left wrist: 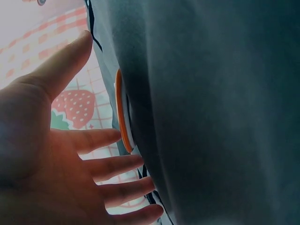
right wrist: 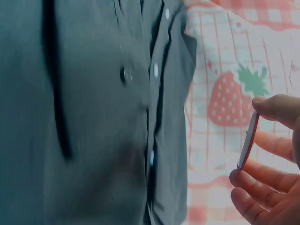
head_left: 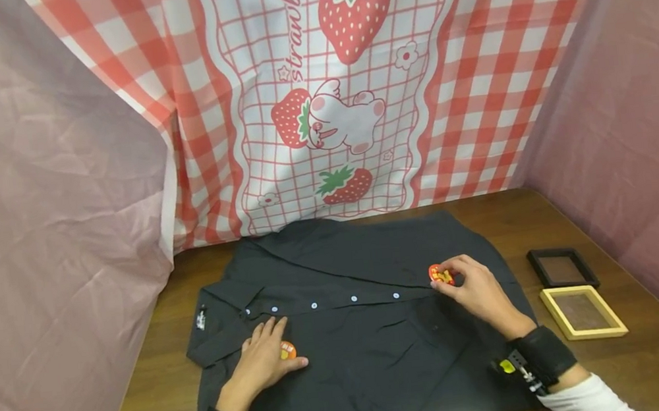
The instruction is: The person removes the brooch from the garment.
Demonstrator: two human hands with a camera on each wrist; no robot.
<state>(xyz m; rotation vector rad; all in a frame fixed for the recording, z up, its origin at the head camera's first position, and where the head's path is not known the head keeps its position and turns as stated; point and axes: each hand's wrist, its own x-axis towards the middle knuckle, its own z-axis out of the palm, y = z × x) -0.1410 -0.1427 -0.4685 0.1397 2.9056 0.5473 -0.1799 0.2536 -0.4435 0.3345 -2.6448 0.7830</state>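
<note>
Over the dark shirt (head_left: 356,362), the right hand (head_left: 479,290) pinches a red badge (head_left: 438,274) by its rim; the left hand (head_left: 261,359), fingers spread, touches an orange badge (head_left: 287,350).

Orange badge (head_left: 288,351), by left hand's (head_left: 263,360) fingers: partly hidden, print illegible. Red badge (head_left: 439,275), in right hand's (head_left: 482,291) fingertips: edge covered, design unclear. Collar label (head_left: 201,318), left of left fingers: lettering illegible. Dark shirt (head_left: 346,376), below left fingers: cropped, head view.

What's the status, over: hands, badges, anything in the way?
Right hand pinching red-and-yellow badge. Left hand spread beside orange badge on dark shirt. Nothing seen blocking either hand.
</note>
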